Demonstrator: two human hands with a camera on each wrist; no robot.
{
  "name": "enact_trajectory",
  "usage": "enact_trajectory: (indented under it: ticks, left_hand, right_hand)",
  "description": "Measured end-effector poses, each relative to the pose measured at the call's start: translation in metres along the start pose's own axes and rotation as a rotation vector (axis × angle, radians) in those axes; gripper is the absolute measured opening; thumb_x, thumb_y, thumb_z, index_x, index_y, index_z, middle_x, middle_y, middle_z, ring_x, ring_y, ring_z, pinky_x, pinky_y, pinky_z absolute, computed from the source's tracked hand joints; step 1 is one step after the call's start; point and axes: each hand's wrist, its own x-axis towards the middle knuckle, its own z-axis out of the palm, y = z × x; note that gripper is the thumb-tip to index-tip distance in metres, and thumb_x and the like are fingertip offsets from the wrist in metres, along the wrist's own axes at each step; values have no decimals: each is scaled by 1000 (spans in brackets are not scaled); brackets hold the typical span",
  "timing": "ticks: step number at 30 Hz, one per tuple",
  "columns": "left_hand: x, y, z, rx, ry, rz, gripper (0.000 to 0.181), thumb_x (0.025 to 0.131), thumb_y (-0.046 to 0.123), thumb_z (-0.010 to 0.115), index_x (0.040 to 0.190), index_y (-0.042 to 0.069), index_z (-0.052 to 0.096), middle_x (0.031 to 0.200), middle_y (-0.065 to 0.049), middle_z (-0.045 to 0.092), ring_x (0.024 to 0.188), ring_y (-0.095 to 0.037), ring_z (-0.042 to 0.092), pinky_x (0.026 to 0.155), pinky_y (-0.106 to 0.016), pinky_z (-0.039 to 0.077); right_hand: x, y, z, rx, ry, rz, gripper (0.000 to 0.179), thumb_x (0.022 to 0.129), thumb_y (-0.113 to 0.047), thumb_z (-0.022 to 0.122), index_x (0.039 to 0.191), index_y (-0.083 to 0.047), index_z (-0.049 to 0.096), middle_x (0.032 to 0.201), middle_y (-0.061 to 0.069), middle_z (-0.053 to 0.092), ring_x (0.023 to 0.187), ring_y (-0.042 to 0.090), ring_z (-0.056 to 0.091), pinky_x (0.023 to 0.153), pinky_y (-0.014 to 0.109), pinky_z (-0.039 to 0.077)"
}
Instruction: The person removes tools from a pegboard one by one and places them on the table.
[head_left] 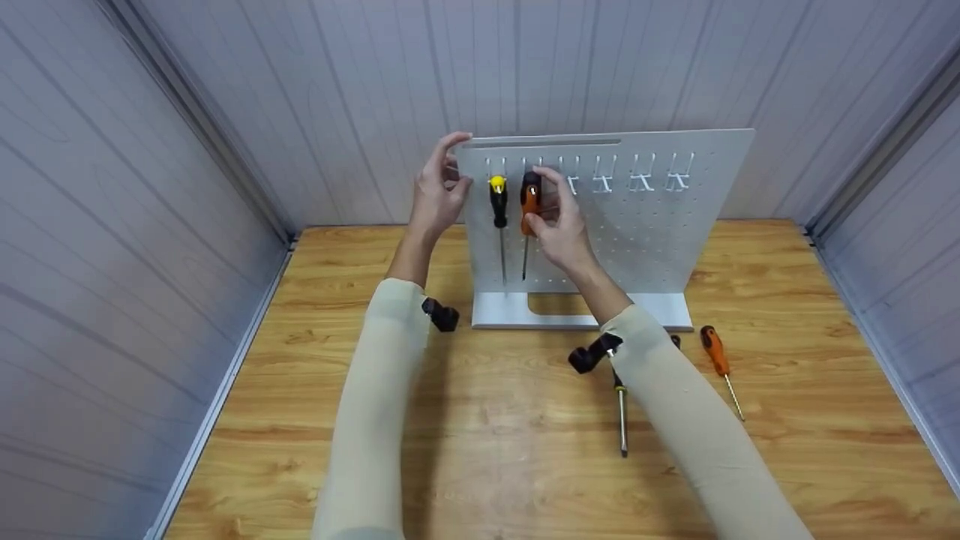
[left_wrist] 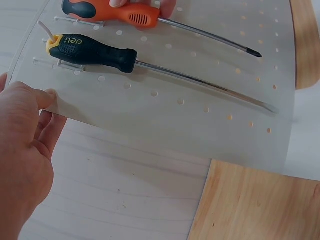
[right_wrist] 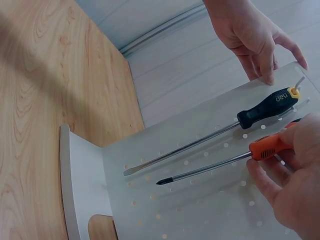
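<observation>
A white pegboard (head_left: 585,255) stands upright on its base, with a row of wire hooks near the top. My left hand (head_left: 439,191) grips the board's upper left edge between thumb and fingers. On the leftmost hook hangs a black and yellow screwdriver (left_wrist: 95,52), its flat tip pointing down. Just right of it, my right hand (head_left: 559,221) holds an orange and black screwdriver (right_wrist: 270,146) by the handle at the second hook, Phillips tip down. In the head view its handle top is level with the hook; whether the hook bears it I cannot tell.
Several bare hooks (head_left: 641,180) continue to the right on the board. On the wooden table (head_left: 510,450) lie another orange screwdriver (head_left: 716,352) and a long-shafted screwdriver (head_left: 622,420) partly under my right forearm. Ribbed pale walls (head_left: 525,67) enclose the back and sides.
</observation>
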Motion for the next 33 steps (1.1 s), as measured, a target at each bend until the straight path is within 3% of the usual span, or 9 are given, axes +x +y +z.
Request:
enact_trajectory:
  ticks: [19, 33]
  left_hand:
    - [2, 0, 0, -3, -6, 15, 58, 107, -8, 63, 159, 16, 56, 115, -11, 69, 96, -19, 69, 87, -27, 58]
    - [3, -3, -1, -5, -3, 25, 58, 107, -7, 64, 159, 17, 56, 115, -12, 67, 96, -18, 67, 86, -28, 57]
  right_hand:
    - [-11, -4, -7, 38, -37, -24, 69, 107, 3, 68, 169, -16, 45, 140, 24, 64, 106, 24, 67, 88, 24, 60]
    - [-17, -11, -13, 65, -59, -49, 72, 104, 3, 71, 170, -13, 47, 122, 22, 68, 98, 22, 66, 76, 22, 63]
